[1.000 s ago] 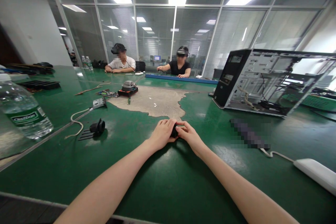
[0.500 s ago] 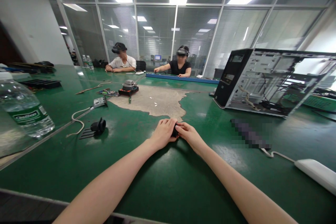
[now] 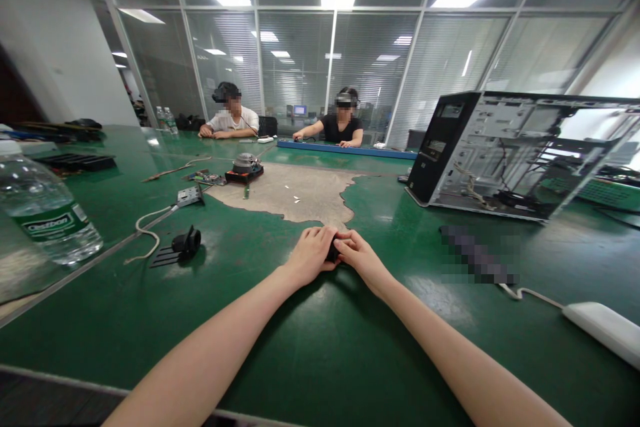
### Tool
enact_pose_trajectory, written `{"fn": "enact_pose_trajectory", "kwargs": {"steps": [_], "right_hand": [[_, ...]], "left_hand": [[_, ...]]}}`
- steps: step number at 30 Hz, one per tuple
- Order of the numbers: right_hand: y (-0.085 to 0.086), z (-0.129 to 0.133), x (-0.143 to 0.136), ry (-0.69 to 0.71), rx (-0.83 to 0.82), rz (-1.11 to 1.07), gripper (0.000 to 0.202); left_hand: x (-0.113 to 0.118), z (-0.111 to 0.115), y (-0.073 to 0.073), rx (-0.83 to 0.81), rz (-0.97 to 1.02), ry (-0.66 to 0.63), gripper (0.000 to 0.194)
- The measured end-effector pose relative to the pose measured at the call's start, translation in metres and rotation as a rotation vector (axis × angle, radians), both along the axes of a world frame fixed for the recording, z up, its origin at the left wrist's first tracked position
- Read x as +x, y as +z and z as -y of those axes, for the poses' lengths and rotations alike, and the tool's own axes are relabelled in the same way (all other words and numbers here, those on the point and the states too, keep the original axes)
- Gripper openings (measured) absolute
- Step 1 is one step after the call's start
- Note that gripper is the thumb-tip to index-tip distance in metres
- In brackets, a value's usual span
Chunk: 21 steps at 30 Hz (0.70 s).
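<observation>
Both my hands meet at mid-table around a small black object (image 3: 333,252), mostly hidden by my fingers, so its kind does not show. My left hand (image 3: 313,251) wraps round it from the left, fingers curled over the top. From the right, my right hand (image 3: 357,252) pinches its near side with thumb and fingers. Away to the left lies a black plastic part (image 3: 185,242) with a round collar and several flat prongs. Beyond my hands, a black and red fan-like part with a metal top (image 3: 245,168) sits by a bare worn patch (image 3: 320,193) of the green tabletop (image 3: 260,333).
An open computer case (image 3: 443,147) stands at the right, with a white power strip (image 3: 603,330) and its cord nearer me. At the left are a water bottle (image 3: 55,213) and a metal box with a cable (image 3: 190,196). Two people (image 3: 230,117) sit across the table.
The view has shifted very slightly. My hands stay in the same place around the black object, with the right fingers moved only a little.
</observation>
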State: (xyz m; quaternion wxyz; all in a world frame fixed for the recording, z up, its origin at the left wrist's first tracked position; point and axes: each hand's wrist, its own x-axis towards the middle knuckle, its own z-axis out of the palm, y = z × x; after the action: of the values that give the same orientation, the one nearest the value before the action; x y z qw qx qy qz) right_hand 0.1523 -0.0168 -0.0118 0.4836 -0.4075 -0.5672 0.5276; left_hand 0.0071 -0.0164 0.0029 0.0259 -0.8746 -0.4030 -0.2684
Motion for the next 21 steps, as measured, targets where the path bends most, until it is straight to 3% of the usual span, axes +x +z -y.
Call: {"fn": "enact_pose_trajectory", "kwargs": {"steps": [4,12,21], "right_hand": [[-0.0033,-0.0048,0.0012,-0.046,-0.01,0.057,0.032],[0.0052,0.0037,0.0053,0.051,0.012,0.009,0.031],[0.0009,-0.0008,0.001,-0.023,-0.014,-0.021,0.03]], "left_hand": [[0.0002,-0.0001,-0.0002,0.036,-0.014,0.016,0.053],[0.0021,0.0013,0.0007,0.075,-0.045,0.085,0.051],[0.0021,0.0041,0.0031,0.021,-0.056,0.069,0.051]]}}
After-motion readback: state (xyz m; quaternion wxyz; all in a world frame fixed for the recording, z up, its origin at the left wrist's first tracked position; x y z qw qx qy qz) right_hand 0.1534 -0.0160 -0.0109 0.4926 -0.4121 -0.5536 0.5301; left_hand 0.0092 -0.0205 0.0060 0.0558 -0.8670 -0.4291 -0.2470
